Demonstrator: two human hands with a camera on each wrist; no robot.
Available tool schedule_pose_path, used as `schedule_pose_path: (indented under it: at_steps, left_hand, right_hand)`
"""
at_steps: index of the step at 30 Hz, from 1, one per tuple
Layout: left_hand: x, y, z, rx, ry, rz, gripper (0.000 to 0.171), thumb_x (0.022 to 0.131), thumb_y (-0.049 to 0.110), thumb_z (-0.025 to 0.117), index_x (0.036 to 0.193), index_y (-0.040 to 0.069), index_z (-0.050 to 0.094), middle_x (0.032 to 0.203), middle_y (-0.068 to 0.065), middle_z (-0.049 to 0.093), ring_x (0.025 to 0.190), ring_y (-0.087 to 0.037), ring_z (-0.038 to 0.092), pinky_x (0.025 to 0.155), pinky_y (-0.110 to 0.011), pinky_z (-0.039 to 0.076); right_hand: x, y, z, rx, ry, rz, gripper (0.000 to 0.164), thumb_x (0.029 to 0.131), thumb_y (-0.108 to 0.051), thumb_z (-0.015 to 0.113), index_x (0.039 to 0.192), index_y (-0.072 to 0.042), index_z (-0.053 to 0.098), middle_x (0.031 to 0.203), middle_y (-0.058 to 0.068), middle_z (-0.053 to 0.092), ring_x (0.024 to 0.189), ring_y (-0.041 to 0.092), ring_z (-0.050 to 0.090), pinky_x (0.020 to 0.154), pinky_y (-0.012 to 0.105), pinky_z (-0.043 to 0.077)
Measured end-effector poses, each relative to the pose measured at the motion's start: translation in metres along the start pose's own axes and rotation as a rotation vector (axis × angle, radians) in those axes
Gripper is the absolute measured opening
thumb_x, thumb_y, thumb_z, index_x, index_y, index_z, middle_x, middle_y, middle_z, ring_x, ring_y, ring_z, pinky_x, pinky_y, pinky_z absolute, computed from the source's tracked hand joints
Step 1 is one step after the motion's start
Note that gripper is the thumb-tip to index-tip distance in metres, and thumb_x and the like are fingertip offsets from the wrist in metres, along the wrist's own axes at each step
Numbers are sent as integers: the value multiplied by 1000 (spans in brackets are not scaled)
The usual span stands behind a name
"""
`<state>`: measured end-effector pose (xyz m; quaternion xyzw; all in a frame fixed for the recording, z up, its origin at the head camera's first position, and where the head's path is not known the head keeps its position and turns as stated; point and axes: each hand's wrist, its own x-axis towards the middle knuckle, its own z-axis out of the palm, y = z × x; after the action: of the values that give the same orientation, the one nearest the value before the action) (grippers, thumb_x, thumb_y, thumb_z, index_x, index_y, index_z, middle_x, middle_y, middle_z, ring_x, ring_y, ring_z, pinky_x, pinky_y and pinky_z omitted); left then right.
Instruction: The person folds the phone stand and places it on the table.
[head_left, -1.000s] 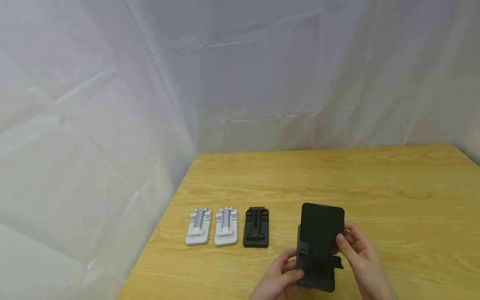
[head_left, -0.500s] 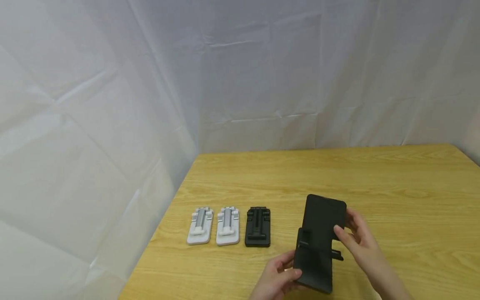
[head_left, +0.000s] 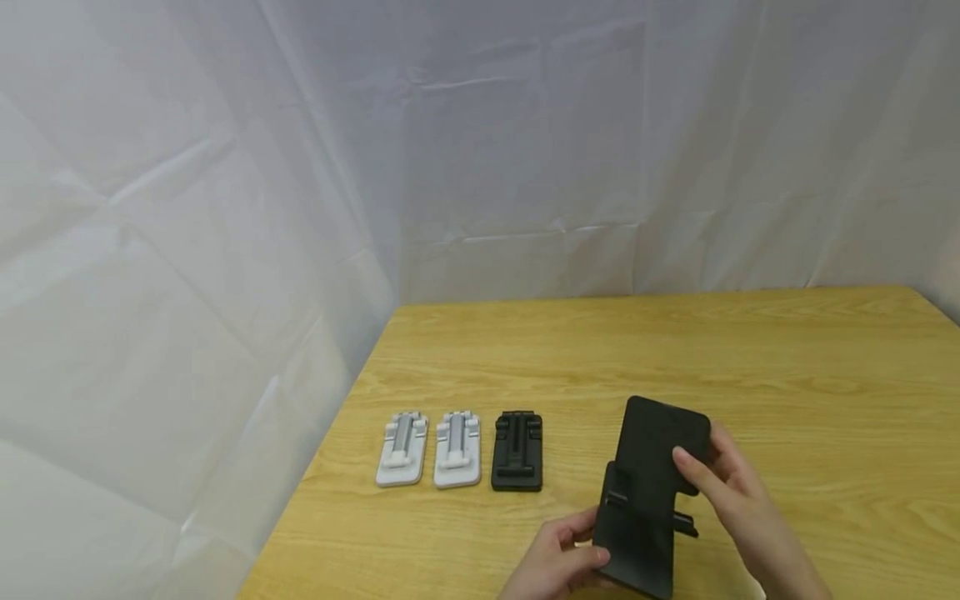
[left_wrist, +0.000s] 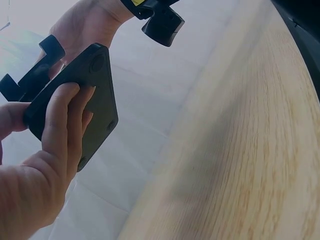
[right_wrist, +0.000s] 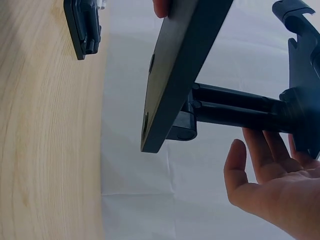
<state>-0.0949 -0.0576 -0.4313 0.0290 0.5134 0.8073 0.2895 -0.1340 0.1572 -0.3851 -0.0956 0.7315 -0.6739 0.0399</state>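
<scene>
Both hands hold a black folding phone stand [head_left: 651, 467] above the wooden table, its upper plate spread apart from its base. My left hand [head_left: 558, 557] grips the base at its lower left, thumb on top. In the left wrist view, its fingers curl under the base [left_wrist: 102, 117], which has round feet. My right hand [head_left: 738, 496] pinches the right edge of the upper plate, thumb on the face towards me. The right wrist view shows the extended post [right_wrist: 240, 106] between base and plate, with fingers of the right hand [right_wrist: 280, 182] near and behind the plate.
To the left on the wooden table [head_left: 787, 358] lie a folded black phone stand [head_left: 517, 452] and two folded white ones, the nearer white stand [head_left: 457, 450] and the outer white stand [head_left: 402, 450]. White sheeting [head_left: 525, 150] hangs behind and at the left.
The upper plate has shifted up and then right with my right hand, and the stand now leans more to the right. My left hand keeps its grip on the base.
</scene>
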Motion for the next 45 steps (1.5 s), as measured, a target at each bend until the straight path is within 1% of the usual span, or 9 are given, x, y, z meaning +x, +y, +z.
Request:
schedule_pose_path:
  at_steps: [5, 9, 20, 25, 31, 33, 36, 41, 45]
  left_hand:
    - [-1, -1, -1, 1, -26, 17, 51, 86, -2, 49, 135, -10, 38, 125, -17, 53, 96, -19, 59, 83, -32, 52]
    - [-2, 0, -1, 19, -34, 15, 50, 87, -1, 49, 135, -9, 39, 124, -17, 53, 94, -18, 59, 82, -31, 52]
    - [-3, -2, -8, 89, -38, 34, 50, 86, -3, 48, 135, -10, 39, 127, -23, 51, 94, -18, 58, 82, -32, 52]
    - [-2, -2, -10, 136, -26, 38, 50, 85, -2, 48, 134, -10, 40, 128, -23, 50, 95, -18, 58, 83, -31, 52]
    - [-1, 0, -10, 135, 1, 0, 50, 85, -1, 48, 134, -9, 41, 129, -21, 50, 95, -18, 58, 84, -32, 52]
    - [-1, 0, -10, 131, -1, -6, 50, 85, -2, 48, 134, -9, 41, 128, -22, 50, 95, -18, 58, 84, -33, 52]
    - [-1, 0, -10, 122, -12, 4, 50, 85, -2, 48, 134, -10, 41, 128, -22, 50, 95, -18, 58, 83, -32, 52]
    - [-1, -2, -9, 105, -28, 19, 49, 86, -1, 47, 133, -12, 39, 127, -23, 51, 94, -17, 59, 81, -29, 52]
    - [-3, -4, -8, 93, -39, 27, 49, 85, -3, 47, 133, -13, 39, 127, -24, 51, 93, -17, 60, 80, -28, 53]
  right_hand:
    - [-1, 0, 2, 4, 6, -28, 30, 98, -11, 44, 128, -12, 40, 109, -5, 57, 98, 7, 53, 76, 19, 45]
    - [-3, 0, 3, 25, 15, -58, 30, 97, -8, 44, 127, -11, 42, 109, -4, 57, 97, 7, 54, 75, 19, 47]
    - [-5, 1, 7, -3, 51, -56, 28, 96, -8, 47, 124, -9, 44, 110, -3, 53, 95, 8, 53, 74, 19, 48]
    - [-5, 2, 10, 1, 65, -65, 27, 96, -7, 48, 123, -7, 46, 107, -5, 57, 93, 8, 56, 71, 22, 51]
    - [-5, 2, 11, -16, 80, -63, 28, 95, -8, 49, 123, -6, 46, 106, -7, 58, 92, 7, 56, 71, 21, 51]
    - [-5, 2, 12, -20, 85, -89, 28, 95, -6, 50, 123, -7, 47, 106, -7, 57, 92, 7, 55, 71, 21, 51]
    - [-5, 2, 14, -39, 93, -156, 30, 94, -2, 50, 123, -7, 48, 106, -5, 56, 91, 7, 54, 70, 20, 50]
    - [-4, 0, 17, -62, 111, -252, 34, 91, 3, 52, 124, -3, 50, 106, -3, 57, 87, 10, 54, 68, 20, 50]
    - [-5, -1, 20, -135, 144, -293, 36, 88, 5, 55, 123, -1, 51, 104, -7, 57, 78, 11, 52, 65, 20, 46]
